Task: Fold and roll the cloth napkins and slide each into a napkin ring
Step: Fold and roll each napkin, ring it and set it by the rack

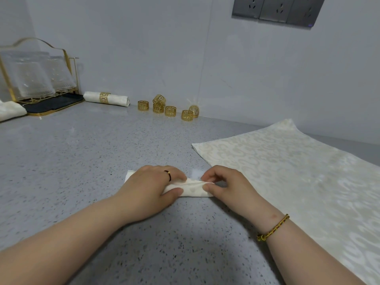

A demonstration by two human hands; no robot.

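We work at a grey speckled countertop (82, 161), and directions run from the rolled napkin (193, 189), with 12 o'clock toward the wall. The roll lies on the counter straight in front of us, its long axis running from 9 to 3 o'clock, and both hands are on it. Our left hand (152, 188) covers its 9 o'clock half, with the fingers curved over the top and the thumb pressed against the near side (a dark band sits on one finger). Our right hand (228, 186) takes the 3 o'clock end, thumb and curled fingertips pinching the cloth's loose edge along the top of the roll. A short stretch of cream fabric shows between the two hands, and a corner sticks out past the left knuckles.

At about 2 o'clock a flat napkin (287, 171), cream with a scroll pattern, lies spread out near the right hand. At 12 o'clock, close to the wall, stand loose gold napkin rings (169, 111); we count six, one tilted on top of another. At 11 o'clock lies a finished napkin (115, 99), rolled inside a ring. Further round at 10 o'clock is a gold wire rack (39, 79) with clear glasses. A yellow braided bracelet (273, 228) circles our right wrist.
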